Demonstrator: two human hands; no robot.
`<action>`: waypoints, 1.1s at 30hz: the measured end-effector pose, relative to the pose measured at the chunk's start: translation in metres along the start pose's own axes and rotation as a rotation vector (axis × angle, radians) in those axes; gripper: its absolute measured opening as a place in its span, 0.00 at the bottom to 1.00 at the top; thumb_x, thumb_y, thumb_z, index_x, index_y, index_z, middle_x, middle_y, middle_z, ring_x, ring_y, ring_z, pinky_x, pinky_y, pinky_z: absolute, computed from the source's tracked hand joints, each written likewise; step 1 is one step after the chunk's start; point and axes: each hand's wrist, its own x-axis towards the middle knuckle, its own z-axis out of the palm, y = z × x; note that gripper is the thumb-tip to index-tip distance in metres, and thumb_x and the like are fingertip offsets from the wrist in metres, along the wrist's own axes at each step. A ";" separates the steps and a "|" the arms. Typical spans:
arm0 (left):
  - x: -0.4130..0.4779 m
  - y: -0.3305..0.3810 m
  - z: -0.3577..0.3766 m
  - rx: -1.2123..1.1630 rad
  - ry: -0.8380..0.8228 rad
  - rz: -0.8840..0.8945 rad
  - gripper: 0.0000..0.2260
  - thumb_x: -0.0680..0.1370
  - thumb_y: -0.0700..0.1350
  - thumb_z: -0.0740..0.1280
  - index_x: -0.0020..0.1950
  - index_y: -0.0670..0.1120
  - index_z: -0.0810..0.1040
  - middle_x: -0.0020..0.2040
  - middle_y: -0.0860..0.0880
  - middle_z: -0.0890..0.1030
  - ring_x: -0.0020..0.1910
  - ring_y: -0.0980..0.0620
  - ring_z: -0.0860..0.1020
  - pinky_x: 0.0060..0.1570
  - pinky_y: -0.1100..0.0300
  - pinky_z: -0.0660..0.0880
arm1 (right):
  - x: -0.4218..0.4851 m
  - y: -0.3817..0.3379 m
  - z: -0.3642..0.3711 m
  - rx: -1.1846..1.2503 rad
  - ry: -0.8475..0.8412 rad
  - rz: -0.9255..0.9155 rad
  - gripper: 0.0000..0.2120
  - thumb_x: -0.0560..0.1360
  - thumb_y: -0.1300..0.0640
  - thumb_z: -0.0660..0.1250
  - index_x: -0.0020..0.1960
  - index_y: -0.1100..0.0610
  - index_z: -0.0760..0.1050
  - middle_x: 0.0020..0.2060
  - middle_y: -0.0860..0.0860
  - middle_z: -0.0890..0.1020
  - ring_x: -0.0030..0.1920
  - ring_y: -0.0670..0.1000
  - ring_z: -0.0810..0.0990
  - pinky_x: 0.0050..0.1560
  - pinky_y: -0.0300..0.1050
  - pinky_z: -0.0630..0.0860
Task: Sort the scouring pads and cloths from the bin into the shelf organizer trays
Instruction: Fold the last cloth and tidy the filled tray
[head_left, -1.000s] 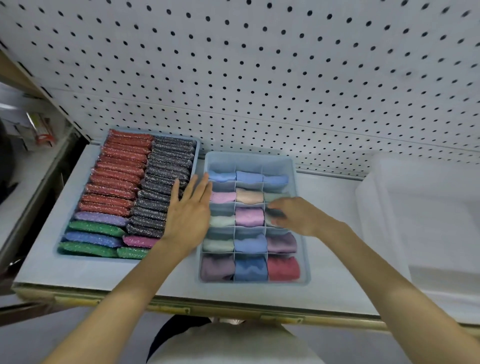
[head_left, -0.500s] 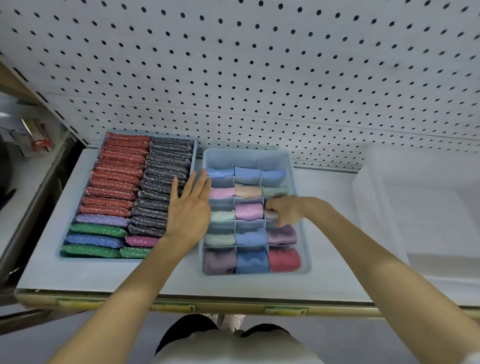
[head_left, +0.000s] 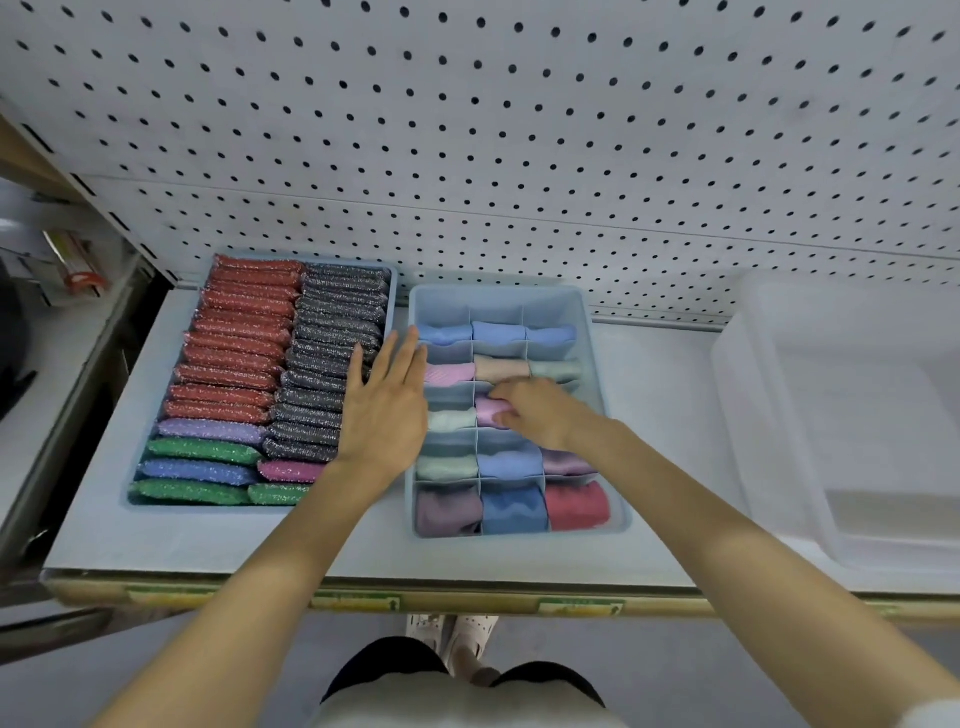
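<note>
A blue divided tray (head_left: 613, 426) on the shelf holds several rolled cloths, one per cell. My right hand (head_left: 540, 415) reaches into its middle and its fingers curl round a pink cloth (head_left: 487, 410) in the centre cell. To the left, a second blue tray (head_left: 393, 283) is packed with rows of glittery scouring pads (head_left: 244, 338), red, dark grey, purple, green, blue and pink. My left hand (head_left: 384, 410) lies flat with straight fingers between the two trays, over the dark pads and the divided tray's left wall.
A clear plastic bin (head_left: 841, 415) stands at the right of the shelf, nothing visible inside. A white pegboard wall (head_left: 519, 130) rises right behind the trays. The shelf's front edge (head_left: 467, 597) carries label strips. My shoes show below.
My right hand moved left from the right-hand column of cells to the centre cell and closed its fingers on the pink cloth. My left hand stayed flat between the trays.
</note>
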 end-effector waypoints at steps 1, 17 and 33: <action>0.000 0.000 0.000 -0.001 -0.001 0.000 0.27 0.81 0.43 0.55 0.79 0.44 0.52 0.80 0.47 0.47 0.79 0.49 0.46 0.75 0.43 0.42 | 0.002 -0.002 0.000 -0.025 -0.011 0.016 0.14 0.79 0.53 0.61 0.60 0.58 0.75 0.60 0.55 0.78 0.61 0.59 0.74 0.58 0.49 0.68; 0.012 -0.002 -0.007 0.074 -0.038 0.014 0.27 0.81 0.43 0.55 0.79 0.43 0.50 0.80 0.47 0.45 0.79 0.48 0.45 0.75 0.41 0.41 | -0.042 0.006 -0.023 0.342 0.148 0.016 0.13 0.79 0.60 0.64 0.63 0.59 0.76 0.61 0.51 0.78 0.60 0.51 0.75 0.58 0.35 0.66; 0.028 -0.009 -0.014 0.042 -0.038 0.046 0.29 0.82 0.41 0.55 0.79 0.45 0.45 0.80 0.47 0.44 0.79 0.49 0.45 0.75 0.47 0.41 | -0.045 0.014 0.001 -0.246 -0.140 0.034 0.06 0.79 0.51 0.61 0.48 0.54 0.69 0.58 0.56 0.74 0.61 0.57 0.71 0.54 0.45 0.63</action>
